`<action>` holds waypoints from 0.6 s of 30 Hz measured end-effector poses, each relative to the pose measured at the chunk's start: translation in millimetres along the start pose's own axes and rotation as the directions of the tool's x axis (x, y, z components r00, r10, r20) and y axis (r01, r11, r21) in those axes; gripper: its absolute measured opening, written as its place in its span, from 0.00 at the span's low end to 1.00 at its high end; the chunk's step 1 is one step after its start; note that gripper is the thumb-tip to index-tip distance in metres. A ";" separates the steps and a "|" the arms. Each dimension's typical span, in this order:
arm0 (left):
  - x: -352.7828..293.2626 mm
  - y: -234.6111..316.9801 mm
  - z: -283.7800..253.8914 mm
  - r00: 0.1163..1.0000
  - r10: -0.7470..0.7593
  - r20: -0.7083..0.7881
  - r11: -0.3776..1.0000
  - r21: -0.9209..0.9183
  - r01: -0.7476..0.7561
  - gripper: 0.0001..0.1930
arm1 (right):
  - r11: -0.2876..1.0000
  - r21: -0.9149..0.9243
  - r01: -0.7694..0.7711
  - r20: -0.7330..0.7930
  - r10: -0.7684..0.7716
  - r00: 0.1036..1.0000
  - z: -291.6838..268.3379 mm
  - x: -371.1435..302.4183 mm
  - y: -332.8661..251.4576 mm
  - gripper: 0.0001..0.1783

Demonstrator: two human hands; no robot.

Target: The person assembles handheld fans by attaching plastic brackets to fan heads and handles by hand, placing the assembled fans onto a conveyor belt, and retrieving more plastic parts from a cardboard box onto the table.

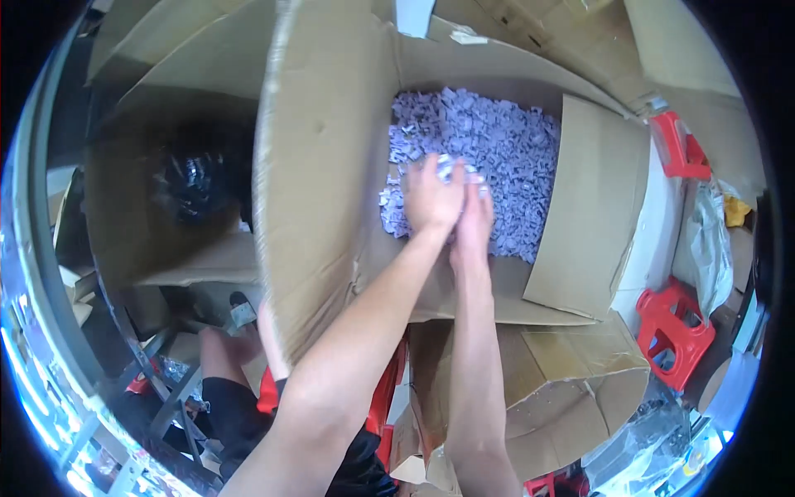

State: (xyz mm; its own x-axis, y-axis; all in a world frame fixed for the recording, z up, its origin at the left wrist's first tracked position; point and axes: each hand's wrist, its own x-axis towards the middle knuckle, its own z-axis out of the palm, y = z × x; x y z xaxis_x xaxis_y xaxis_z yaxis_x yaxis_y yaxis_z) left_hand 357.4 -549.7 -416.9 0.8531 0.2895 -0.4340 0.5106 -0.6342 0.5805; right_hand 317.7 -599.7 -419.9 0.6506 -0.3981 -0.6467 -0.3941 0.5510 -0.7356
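Note:
A big cardboard box [319, 157] stands open in front of me, with a layer of small pale lilac pieces [509, 157] over its bottom. They look like little plastic parts, but their exact kind is too small to tell. Both my arms reach down into the box. My left hand [432, 197] and my right hand [474, 217] press together in a cup. Between their fingers shows a clump of the same pieces [451, 169], lighter and shinier than the layer below. My right hand's fingers are partly hidden behind the left.
To the left is another cardboard box [182, 265] with a black plastic bag [199, 182] inside. A smaller open carton [563, 414] stands below my right arm. Red plastic stools [675, 331] and a clear plastic bag [708, 248] lie along the right. Someone's bare leg [222, 356] shows lower left.

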 end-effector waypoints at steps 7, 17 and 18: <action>-74.1 87.9 -113.4 0.909 0.332 -0.250 0.878 -0.271 -0.395 0.18 | 0.923 0.097 0.373 0.020 -0.377 0.926 34.8 -84.0 -93.1 0.19; -194.1 174.8 -264.8 0.746 0.583 -0.324 0.371 -0.710 -0.598 0.16 | 0.852 0.327 0.410 0.625 -0.520 0.582 193.0 -225.7 -134.5 0.26; -199.3 171.8 -293.0 0.703 0.567 -0.429 0.323 -0.668 -0.670 0.16 | 0.828 0.372 0.420 0.636 -0.557 0.534 192.5 -239.7 -144.3 0.26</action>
State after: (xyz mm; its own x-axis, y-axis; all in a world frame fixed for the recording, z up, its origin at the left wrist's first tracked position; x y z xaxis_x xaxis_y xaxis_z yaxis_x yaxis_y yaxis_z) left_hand 306.5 -506.3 -28.8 0.9351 0.1514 0.3203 -0.3346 0.0802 0.9389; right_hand 343.6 -442.6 -120.0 0.9799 -0.0526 0.1922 0.1882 0.5616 -0.8058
